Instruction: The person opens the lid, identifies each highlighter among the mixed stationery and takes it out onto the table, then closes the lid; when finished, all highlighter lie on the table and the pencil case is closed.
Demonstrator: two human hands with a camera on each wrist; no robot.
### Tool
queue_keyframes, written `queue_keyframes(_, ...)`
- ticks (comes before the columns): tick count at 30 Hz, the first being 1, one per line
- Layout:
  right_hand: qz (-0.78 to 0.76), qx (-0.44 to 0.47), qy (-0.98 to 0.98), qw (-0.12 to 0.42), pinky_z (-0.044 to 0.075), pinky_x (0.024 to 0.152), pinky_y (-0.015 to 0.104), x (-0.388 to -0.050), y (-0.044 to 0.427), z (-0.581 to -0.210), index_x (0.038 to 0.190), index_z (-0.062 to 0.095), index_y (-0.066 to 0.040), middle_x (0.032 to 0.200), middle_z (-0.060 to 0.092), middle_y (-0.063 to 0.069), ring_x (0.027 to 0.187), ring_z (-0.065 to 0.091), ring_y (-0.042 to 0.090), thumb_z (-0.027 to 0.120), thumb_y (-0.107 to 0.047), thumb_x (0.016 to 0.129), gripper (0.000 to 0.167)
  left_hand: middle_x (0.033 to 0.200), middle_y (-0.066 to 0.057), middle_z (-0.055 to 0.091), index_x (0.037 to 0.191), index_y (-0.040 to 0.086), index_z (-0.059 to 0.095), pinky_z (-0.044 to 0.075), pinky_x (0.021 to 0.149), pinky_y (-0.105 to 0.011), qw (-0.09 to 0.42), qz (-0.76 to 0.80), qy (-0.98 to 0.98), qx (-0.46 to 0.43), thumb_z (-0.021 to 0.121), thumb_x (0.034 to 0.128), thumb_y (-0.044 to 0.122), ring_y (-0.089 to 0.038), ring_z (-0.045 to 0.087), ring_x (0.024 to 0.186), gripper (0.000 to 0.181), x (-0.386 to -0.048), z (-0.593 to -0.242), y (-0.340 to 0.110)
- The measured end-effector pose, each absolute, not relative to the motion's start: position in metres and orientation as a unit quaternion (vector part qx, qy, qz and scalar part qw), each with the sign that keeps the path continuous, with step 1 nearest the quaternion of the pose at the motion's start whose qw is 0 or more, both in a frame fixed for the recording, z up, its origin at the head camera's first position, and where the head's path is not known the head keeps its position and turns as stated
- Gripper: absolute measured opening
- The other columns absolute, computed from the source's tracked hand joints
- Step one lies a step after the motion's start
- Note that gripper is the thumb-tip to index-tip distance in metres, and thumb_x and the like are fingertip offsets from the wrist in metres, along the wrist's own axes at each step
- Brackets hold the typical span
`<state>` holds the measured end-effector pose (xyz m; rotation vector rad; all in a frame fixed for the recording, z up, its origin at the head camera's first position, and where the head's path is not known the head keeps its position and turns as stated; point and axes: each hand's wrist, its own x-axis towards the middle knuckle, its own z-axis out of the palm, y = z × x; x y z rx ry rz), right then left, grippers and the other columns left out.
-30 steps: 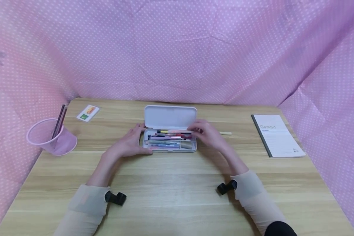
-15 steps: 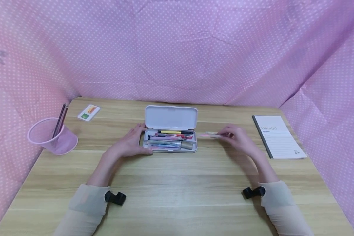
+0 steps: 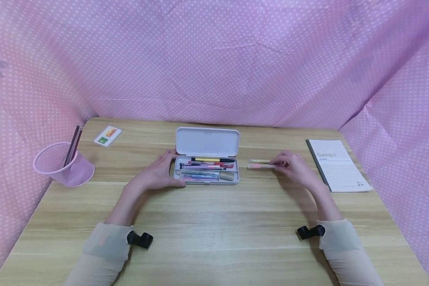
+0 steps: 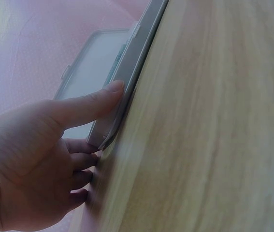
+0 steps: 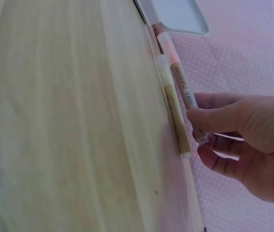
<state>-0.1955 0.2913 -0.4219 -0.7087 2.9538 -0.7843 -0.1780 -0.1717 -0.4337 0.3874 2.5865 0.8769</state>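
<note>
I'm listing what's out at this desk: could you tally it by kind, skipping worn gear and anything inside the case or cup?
Pink pen plus yellow pen: 2 pens
Pencil case: 1
Cup: 1
Notebook: 1
Flat white item: 1
Total: 6

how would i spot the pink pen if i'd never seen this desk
On the table, look between the open pencil case and the notepad, where the right hand is. That hand pinches the pink pen by one end. Its translucent far end shows pink, while the yellow pen alongside shows yellow.
</note>
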Motion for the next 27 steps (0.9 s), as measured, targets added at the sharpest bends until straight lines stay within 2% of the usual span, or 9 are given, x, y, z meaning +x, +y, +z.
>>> queue_keyframes(11, -0.225, -0.21, 0.951, 0.019, 0.055, 0.078, 0.038, -0.1966, 0.2941, -0.4243, 0.106, 0.079, -0.01, 0.1, 0.075, 0.008, 0.089, 0.067, 0.022, 0.075, 0.0, 0.09, 0.019, 0.173, -0.023, 0.005, 0.156, 0.005, 0.033, 0.011, 0.128, -0.068, 0.189, 0.309, 0.922, 0.138, 0.085, 0.0785, 0.052, -0.052, 0.005, 0.158, 0.105, -0.1789, -0.4335, -0.1717)
queue_keyframes(19, -0.219, -0.212, 0.952, 0.019, 0.057, 0.08, 0.04, -0.197, 0.2942, -0.4241, 0.105, 0.079, -0.009, 0.1, 0.075, 0.008, 0.09, 0.068, 0.023, 0.075, 0.002, 0.088, 0.021, 0.173, -0.022, 0.007, 0.156, 0.004, 0.032, 0.011, 0.128, -0.067, 0.189, 0.309, 0.922, 0.139, 0.084, 0.0801, 0.05, -0.049, 0.003, 0.159, 0.103, -0.1785, -0.4322, -0.1714)
queue_keyframes(27, -0.217, -0.217, 0.951, 0.02, 0.059, 0.081, 0.044, -0.1966, 0.2932, -0.4255, 0.104, 0.078, -0.006, 0.099, 0.075, 0.009, 0.091, 0.07, 0.024, 0.076, 0.004, 0.086, 0.02, 0.173, -0.024, 0.006, 0.157, 0.005, 0.031, 0.012, 0.127, -0.068, 0.191, 0.306, 0.923, 0.136, 0.084, 0.0799, 0.051, -0.052, 0.005, 0.158, 0.104, -0.178, -0.4309, -0.1709)
